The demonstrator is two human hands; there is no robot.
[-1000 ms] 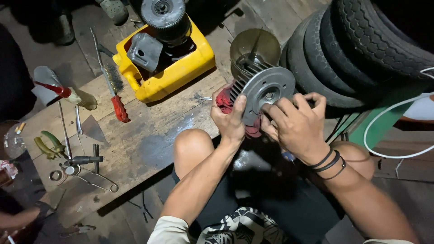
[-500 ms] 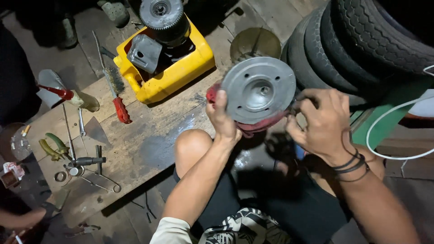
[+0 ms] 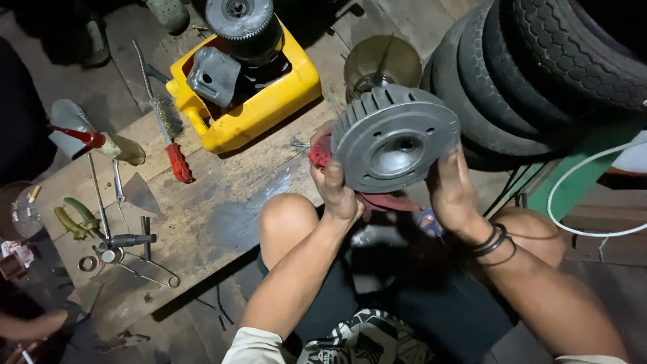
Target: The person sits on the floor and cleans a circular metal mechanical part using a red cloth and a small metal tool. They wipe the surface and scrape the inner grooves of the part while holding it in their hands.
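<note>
Both hands are holding up a finned grey metal cylinder head (image 3: 396, 138) above the knees: the left hand (image 3: 335, 183) is clamping its edge through a red rag (image 3: 377, 199), the right hand (image 3: 451, 192) is gripping the opposite rim. Below, a wooden board (image 3: 202, 216) is carrying tools and a yellow tub (image 3: 269, 101); tyres (image 3: 526, 74) are leaning beside.

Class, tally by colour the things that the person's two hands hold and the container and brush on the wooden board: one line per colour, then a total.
Grey: 1, the finned metal disc, held between left hand and right hand
Red: 2, the rag under the disc and the wire brush handle
Yellow: 1, the plastic container
Total: 4
</note>
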